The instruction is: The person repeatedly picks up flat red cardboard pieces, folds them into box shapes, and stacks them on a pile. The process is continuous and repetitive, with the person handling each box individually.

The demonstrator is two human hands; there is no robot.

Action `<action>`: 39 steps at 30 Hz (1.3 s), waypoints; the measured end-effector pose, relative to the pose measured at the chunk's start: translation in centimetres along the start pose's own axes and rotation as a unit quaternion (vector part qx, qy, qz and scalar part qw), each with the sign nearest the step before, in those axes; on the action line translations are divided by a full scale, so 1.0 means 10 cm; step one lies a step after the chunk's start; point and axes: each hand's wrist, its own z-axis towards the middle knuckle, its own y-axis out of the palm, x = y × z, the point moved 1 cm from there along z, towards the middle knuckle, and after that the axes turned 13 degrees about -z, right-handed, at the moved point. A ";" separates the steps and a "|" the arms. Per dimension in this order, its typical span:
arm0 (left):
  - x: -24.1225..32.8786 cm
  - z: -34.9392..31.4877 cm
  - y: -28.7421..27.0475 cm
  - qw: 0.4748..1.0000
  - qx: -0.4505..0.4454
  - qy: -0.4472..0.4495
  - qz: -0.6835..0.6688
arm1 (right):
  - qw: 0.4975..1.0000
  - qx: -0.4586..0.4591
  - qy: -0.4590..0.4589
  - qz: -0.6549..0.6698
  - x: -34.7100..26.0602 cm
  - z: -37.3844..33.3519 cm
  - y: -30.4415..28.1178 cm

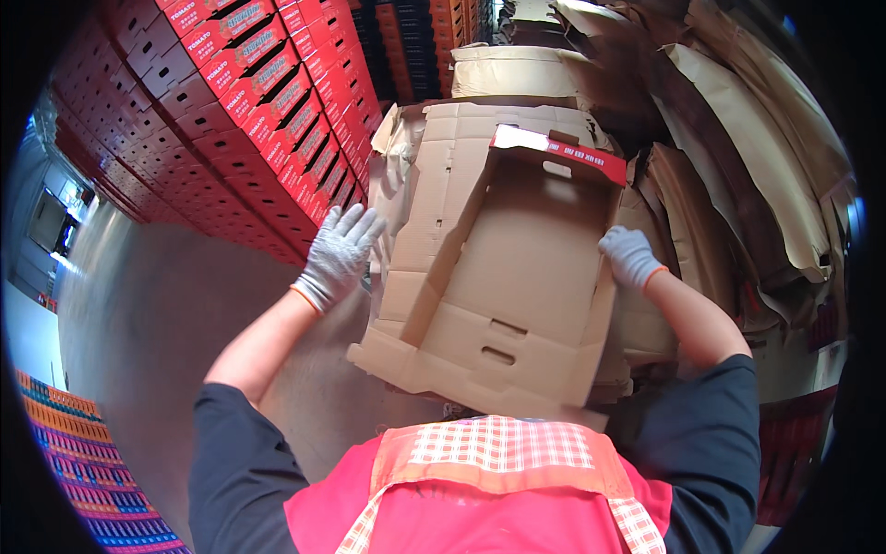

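Observation:
A partly folded cardboard tray (531, 254) lies in front of me, brown inside. Its far end wall stands up, with red and white print on the outside and a hand hole. The near end flap (503, 355) lies flat, with slots cut in it. Both hands wear grey-white gloves with orange cuffs. My right hand (632, 257) is closed on the tray's right side wall, fingers curled over the edge. My left hand (340, 257) is held off the tray's left side with its fingers spread, holding nothing. Flat cardboard blanks (434, 175) lie beneath the tray.
Tall stacks of red printed boxes (268, 102) rise at the far left. Brown paper-wrapped bundles (738, 138) lean along the right, and another bundle (517, 72) lies behind the blanks. Colourful stacked boxes (92, 471) stand at the lower left. Grey floor (175, 305) shows on the left.

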 end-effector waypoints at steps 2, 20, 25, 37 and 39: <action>-0.15 -0.02 0.22 0.993 -0.097 0.053 0.030 | 0.993 0.048 -0.096 0.040 -0.18 -0.39 -0.18; 1.13 0.60 0.12 0.948 -0.159 0.168 -0.221 | 0.947 0.145 0.098 0.269 -0.28 -1.01 -0.84; 1.23 -0.25 0.10 0.571 -0.497 0.185 -0.627 | 0.738 -0.323 -0.283 0.521 -0.71 -1.62 -0.96; 1.07 -0.11 1.33 0.611 0.048 -0.264 -0.745 | 0.881 0.129 0.130 0.437 -0.47 -1.11 -0.08; 1.20 -0.05 1.44 0.417 0.082 -0.307 -0.852 | 0.724 0.151 0.216 0.637 -0.66 -0.94 0.29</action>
